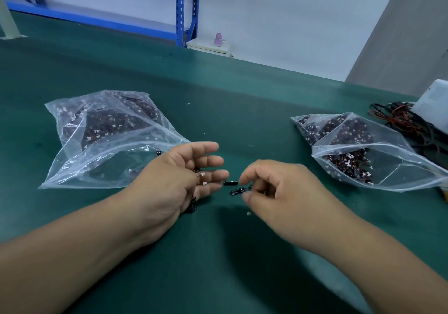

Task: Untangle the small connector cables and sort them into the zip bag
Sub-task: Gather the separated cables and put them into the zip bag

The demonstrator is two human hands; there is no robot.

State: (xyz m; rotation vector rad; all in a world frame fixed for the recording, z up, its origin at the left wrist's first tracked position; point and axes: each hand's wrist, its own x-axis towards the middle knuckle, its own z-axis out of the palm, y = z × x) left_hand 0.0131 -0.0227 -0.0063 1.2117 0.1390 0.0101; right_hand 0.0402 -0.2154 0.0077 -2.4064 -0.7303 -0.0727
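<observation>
Right hand (274, 187) is curling in, with thumb and forefinger pinching the dark end of a short cable (236, 191) just above the table (218, 253). Left hand (184, 175) is sitting just beside it, fingers mostly straight and loosely spread, carrying a small clump of cables (203, 179) with white plugs against them. The thumb is hidden, so I can't tell if it's clamping. A few dark ends are dangling under that hand.

Handling, my read: these are feather-light, thin and floppy, and the plugs are probably snagging each other. I'd be gripping at the plug body and teasing slowly, not yanking the wire, since the crimps are likely the weak point.

Left bag (109, 139) is lying right behind the left hand, well stuffed, with its mouth toward the person. Right bag (375, 158) is sitting further right, well apart from the hands, mouth gaping and partly filled. I can't tell which is the destination.

Past that, loose wires (397, 119) are piling against a white box (434, 102) at the table's far right. A blue shelf (186, 10) is standing at the back.
</observation>
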